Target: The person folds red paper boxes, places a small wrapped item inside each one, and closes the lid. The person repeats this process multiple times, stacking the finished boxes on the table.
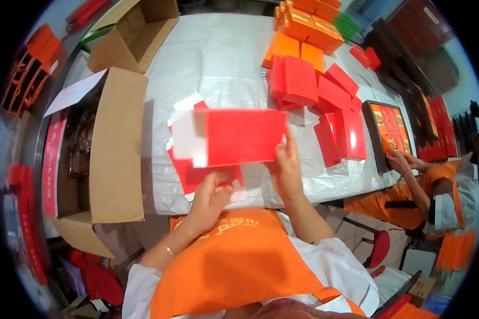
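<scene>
My right hand (pixel 285 167) grips the right end of a red cardboard box (pixel 245 137), whose white inner flap stands out at its left end. Thumb and fingers sit at the box's edge. My left hand (pixel 211 193) is just below the box, fingers bent and a little blurred; whether it touches the red cardboard under it cannot be told. Beneath the held box, flat red and white box blanks (pixel 183 173) lie on the table covered with white plastic sheeting (pixel 223 52). Closed red boxes (pixel 300 79) are piled to the right, partly overlapping.
An open brown carton (pixel 117 147) with wrapped items stands at left, another carton (pixel 131 40) behind it. Orange boxes (pixel 303 24) are stacked at the back right. At right, a co-worker's hands (pixel 401 161) touch a dark tray (pixel 373 135) of orange and red packs.
</scene>
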Demonstrator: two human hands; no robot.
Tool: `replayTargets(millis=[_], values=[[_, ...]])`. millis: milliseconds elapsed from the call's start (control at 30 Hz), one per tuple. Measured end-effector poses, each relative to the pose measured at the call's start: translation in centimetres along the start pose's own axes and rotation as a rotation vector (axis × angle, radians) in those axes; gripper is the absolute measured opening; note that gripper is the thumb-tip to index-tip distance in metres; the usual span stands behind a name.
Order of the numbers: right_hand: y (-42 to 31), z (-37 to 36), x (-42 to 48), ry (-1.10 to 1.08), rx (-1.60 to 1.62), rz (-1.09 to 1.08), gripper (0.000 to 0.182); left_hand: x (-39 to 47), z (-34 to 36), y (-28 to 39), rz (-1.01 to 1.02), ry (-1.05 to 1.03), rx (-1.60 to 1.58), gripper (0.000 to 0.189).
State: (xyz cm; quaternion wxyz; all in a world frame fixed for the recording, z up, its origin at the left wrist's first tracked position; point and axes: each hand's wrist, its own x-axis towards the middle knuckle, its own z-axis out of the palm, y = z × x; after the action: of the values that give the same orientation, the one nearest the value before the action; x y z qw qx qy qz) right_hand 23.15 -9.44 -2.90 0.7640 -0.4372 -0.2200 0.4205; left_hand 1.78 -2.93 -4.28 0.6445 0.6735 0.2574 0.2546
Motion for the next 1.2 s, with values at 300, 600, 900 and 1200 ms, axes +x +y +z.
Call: replayTargets(millis=[300, 600, 900, 1200], values=[[1.5, 2.6, -1.7, -0.256, -0.216, 0.173, 0.084, 2.5, -1.1, -0.5, -0.024, 0.492, -0.71, 0.052], [5.4, 1.3, 0.5, -0.513, -0.857, -0.176, 0.052, 1.3, -3.4, -2.1, 0.423, 0.325, 0.401, 0.061], [2.2, 6.4, 3.8, -0.25, -1.005, -0.643, 0.04, 0.5, -5.9, -7.3, 0.072, 0.477, 0.197, 0.066], [2.3, 31.3, 6.0, -1.254, -1.153, -0.974, 0.034, -0.3, -6.6, -7.9, 0.195, 0.485, 0.254, 0.058]])
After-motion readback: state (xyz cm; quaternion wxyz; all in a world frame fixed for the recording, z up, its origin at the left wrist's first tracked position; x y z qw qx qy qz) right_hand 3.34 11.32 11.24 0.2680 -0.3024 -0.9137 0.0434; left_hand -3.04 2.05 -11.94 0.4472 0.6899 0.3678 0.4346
